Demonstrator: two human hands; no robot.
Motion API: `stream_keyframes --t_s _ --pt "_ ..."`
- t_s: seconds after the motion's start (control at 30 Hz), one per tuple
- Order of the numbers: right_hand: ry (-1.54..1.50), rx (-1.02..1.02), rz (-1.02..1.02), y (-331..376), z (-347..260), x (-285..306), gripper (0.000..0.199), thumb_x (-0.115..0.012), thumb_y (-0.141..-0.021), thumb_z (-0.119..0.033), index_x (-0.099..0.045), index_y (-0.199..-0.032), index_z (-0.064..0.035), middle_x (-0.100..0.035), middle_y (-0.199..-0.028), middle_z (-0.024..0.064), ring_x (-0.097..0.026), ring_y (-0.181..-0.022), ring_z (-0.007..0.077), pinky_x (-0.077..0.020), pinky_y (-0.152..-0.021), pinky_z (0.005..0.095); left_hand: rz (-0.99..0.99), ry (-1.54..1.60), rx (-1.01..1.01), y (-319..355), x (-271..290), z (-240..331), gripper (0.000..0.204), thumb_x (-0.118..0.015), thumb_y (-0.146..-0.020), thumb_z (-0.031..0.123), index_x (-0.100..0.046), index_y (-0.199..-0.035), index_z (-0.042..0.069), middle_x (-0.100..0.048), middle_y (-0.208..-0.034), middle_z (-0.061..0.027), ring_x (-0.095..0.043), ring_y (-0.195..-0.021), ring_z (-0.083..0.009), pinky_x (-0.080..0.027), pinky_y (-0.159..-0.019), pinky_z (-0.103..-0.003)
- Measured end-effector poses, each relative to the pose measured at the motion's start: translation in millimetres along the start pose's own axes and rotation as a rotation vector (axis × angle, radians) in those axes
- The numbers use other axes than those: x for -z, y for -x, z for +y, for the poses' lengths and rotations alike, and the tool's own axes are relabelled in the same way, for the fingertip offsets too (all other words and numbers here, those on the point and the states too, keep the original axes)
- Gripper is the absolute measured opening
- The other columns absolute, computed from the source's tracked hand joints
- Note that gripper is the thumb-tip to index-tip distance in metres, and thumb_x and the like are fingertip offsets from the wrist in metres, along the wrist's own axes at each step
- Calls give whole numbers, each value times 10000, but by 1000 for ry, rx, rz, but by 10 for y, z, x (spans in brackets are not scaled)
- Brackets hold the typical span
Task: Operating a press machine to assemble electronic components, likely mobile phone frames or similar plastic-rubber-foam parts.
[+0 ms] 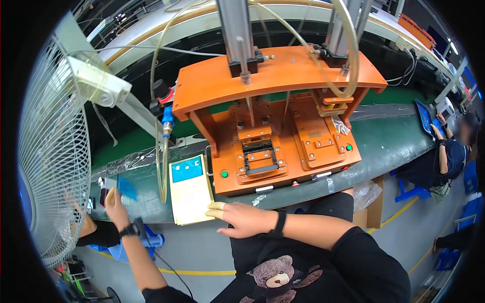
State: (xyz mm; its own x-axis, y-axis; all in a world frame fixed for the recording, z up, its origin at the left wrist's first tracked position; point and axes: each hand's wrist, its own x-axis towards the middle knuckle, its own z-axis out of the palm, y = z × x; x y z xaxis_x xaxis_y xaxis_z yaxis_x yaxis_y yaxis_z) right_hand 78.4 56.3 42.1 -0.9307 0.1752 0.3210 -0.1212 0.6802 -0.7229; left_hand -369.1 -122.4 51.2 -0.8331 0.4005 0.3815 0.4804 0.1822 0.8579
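My left hand is reached out to the left edge of the green bench, with yellow cots on its bent, closed fingers. Right against those fingertips is a small dark piece with a reddish edge; what exactly they hold is too small to make out. My right hand is stretched out flat, also with finger cots, its fingertips on the lower right edge of a pale yellow board. At the board's top lies a blue panel with several small light pieces on it.
An orange press fixture stands ahead, a black frame seated in its left station. Green buttons sit at its front. A white fan is at the left. An open carton is below the bench. A co-worker sits far right.
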Motion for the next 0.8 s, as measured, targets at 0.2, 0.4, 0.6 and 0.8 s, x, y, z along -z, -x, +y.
stream_keyframes --t_s 0.2,0.4,0.6,0.8 --pt "307 161 551 399 -352 1143 313 -751 -762 -180 -691 -1059 -103 -650 -1048 56 -630 -817 252 -522 -721 348 -351 21 116 1456 318 1172 272 -588 -952 52 -595 -1207 -44 -645 -1157 -91 -605 -1052 -146 -473 -916 -264" --pt "709 7 465 414 -92 1500 213 -746 -764 -171 -696 -955 -89 -654 -975 52 -622 -926 237 -421 -945 401 -970 371 340 2293 -583 1793 297 -619 -920 -11 -603 -1217 -24 -678 -1069 -44 -626 -924 -76 -490 -843 -223" --pt "573 72 529 517 -481 2012 143 -726 -791 -99 -699 -927 -64 -673 -932 56 -633 -886 248 -442 -918 386 -1167 411 200 2132 -1655 2329 264 -613 -954 55 -605 -1207 -22 -679 -1075 -53 -625 -971 -76 -502 -849 -239" --pt "-282 -198 1107 2033 -612 2334 196 -625 -937 -97 -679 -1040 60 -698 -946 99 -649 -831 146 -508 -736 264 -904 127 -233 1455 -2425 2534 239 -624 -944 117 -633 -1147 -9 -688 -1077 -105 -661 -995 -155 -511 -885 -294"
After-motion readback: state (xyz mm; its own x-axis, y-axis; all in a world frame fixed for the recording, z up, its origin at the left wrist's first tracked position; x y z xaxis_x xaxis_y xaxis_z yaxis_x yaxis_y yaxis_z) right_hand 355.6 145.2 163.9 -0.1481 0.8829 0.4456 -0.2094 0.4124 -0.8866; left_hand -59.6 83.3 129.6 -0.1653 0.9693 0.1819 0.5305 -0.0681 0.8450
